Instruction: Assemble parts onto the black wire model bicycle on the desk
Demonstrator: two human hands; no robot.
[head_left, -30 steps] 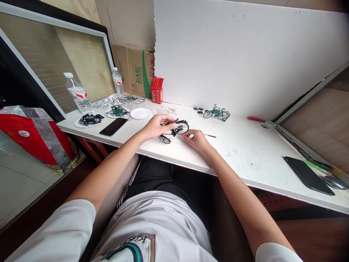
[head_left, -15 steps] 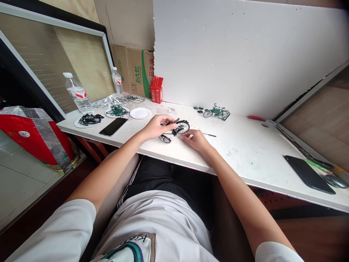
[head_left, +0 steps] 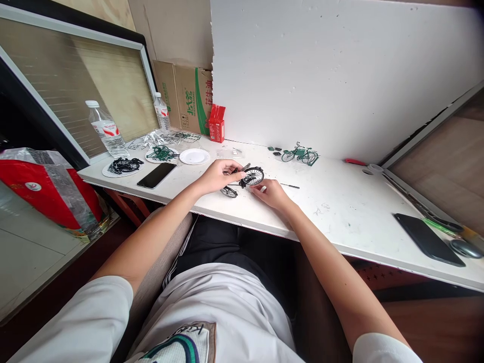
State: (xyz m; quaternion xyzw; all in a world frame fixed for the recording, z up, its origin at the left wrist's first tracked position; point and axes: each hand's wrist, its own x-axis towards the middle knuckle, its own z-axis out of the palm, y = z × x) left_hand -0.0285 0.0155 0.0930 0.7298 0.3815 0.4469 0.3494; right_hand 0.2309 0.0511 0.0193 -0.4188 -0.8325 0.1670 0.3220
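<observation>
Head view, single camera: worn high, facing forward and down across lap to white table (head_left: 340, 212); far foam wall (head_left: 340, 75) closes scene.

To my right, bare white tabletop (head_left: 340, 206) gives me room; a thin metal screwdriver (head_left: 289, 186) and a small green model bicycle (head_left: 300, 155) block the far side.

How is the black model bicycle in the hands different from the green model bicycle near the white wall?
The black model bicycle is held by the left hand and touched by the right hand; the green model bicycle stands alone, untouched. The black one lies tilted near the table edge; the green one stands upright by the wall. Both are small with spoked wheels.
</observation>
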